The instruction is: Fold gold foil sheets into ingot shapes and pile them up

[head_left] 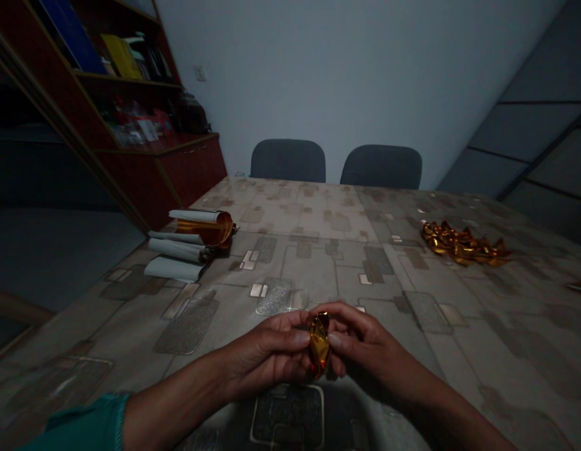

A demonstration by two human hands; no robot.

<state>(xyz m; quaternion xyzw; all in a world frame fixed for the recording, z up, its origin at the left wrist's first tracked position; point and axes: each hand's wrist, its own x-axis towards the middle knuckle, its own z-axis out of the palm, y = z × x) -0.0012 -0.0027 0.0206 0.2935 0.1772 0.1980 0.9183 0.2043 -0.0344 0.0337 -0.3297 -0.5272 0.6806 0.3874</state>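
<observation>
Currently, the head camera gives the only view. Two hands are in frame, the left hand (266,354) and the right hand (363,344). Both grips are narrow, and together they pinch one crumpled gold foil piece (319,344) between thumbs and fingers, near the middle of the table's (318,269) near edge. The fingers hide part of the foil. One teal sleeve (83,423) covers the left arm and is cut off by the lower frame edge.

Near the right edge of the table lies one heap of gold foil pieces (463,244). They overlap, so no exact count can be made. Near the left edge lie at least four white paper strips (175,268), stacked loosely, with one curled gold sheet (203,229) on top. A dark item under the stack is hard to make out. One small brownish flat item (580,286) sits at the right edge, cut off by the frame. Beyond the far edge stand two dark grey chairs (287,160). Past the far left corner stands one reddish-brown cabinet (191,169); its shelf contents are too dim to count.
</observation>
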